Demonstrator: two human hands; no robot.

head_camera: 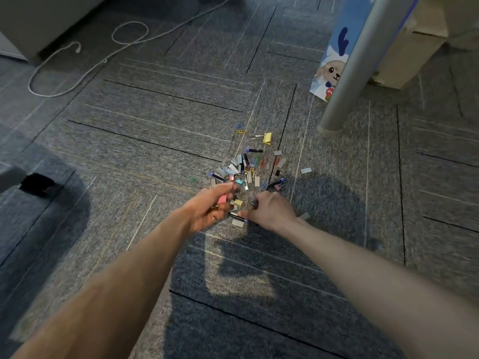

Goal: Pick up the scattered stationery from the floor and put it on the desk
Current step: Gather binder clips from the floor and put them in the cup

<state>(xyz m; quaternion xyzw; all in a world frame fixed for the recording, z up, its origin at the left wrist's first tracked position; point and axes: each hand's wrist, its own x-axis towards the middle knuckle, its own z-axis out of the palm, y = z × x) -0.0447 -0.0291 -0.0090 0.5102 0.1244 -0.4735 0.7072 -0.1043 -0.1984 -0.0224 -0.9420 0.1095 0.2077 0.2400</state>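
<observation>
A pile of scattered stationery lies on the grey carpet: coloured paper clips, small binder clips, staple strips and dark ink cartridges. A larger yellow binder clip sits at the pile's far edge. My left hand is cupped palm-up at the near side of the pile and holds a pink binder clip with other small clips. My right hand reaches down beside it, fingers curled round a dark pen-like piece on the floor. The desk top is out of view.
A grey metal desk leg stands at the right, with a blue cartoon-printed bag and a cardboard box behind it. A white cable loops over the carpet at the far left. A black object lies at the left edge.
</observation>
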